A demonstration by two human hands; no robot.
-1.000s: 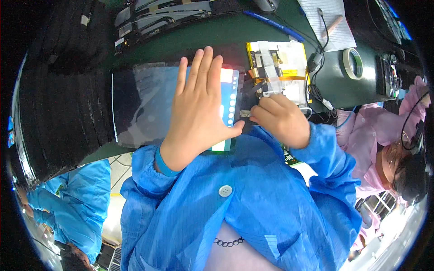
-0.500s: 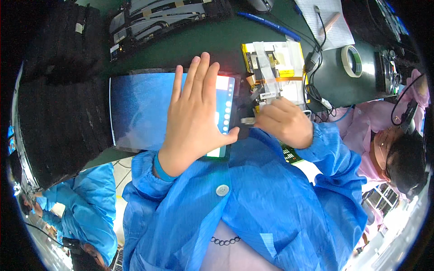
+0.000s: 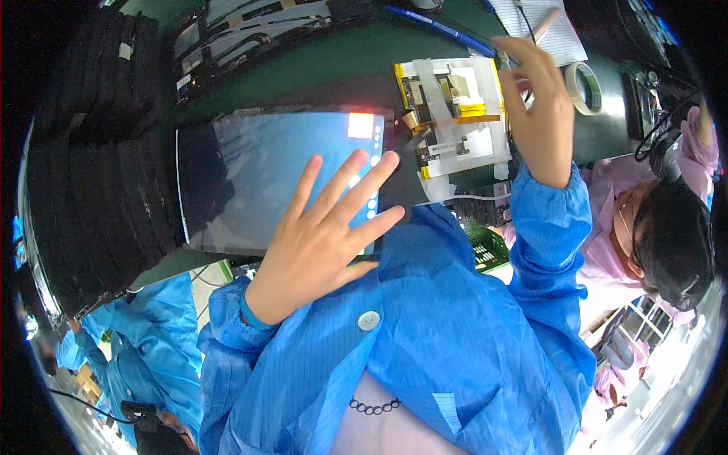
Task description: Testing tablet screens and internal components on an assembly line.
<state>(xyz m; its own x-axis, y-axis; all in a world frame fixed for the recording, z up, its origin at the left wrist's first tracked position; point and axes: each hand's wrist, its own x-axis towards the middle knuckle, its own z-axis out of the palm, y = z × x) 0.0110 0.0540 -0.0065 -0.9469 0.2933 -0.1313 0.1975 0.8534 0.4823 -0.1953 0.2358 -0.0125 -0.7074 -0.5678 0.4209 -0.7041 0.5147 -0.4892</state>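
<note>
My left hand (image 3: 318, 227) lies spread over the lower right part of a lit display panel (image 3: 250, 174), palm down, with nothing in its fingers. The panel glows blue, with a column of icons on its right side. My right hand (image 3: 542, 114) is raised over the right edge of a battery-and-circuit-board assembly (image 3: 470, 144), which has yellow edges and strips of pale tape. Its fingers are bent and curled together near the end of a blue pen (image 3: 444, 32). What they hold is too hidden to name.
A tall stack of black panels (image 3: 98, 174) stands at the left. Grey framed parts (image 3: 250, 34) lie at the back. A tape roll (image 3: 584, 87) and lined paper (image 3: 567, 47) are at the right. A green crate (image 3: 489, 249) sits below the table edge; co-workers are on both sides.
My right hand has left the display's right edge and risen to the far right. The black cables beside the boards no longer show there. My left hand has slid toward me, fingers spreading.
</note>
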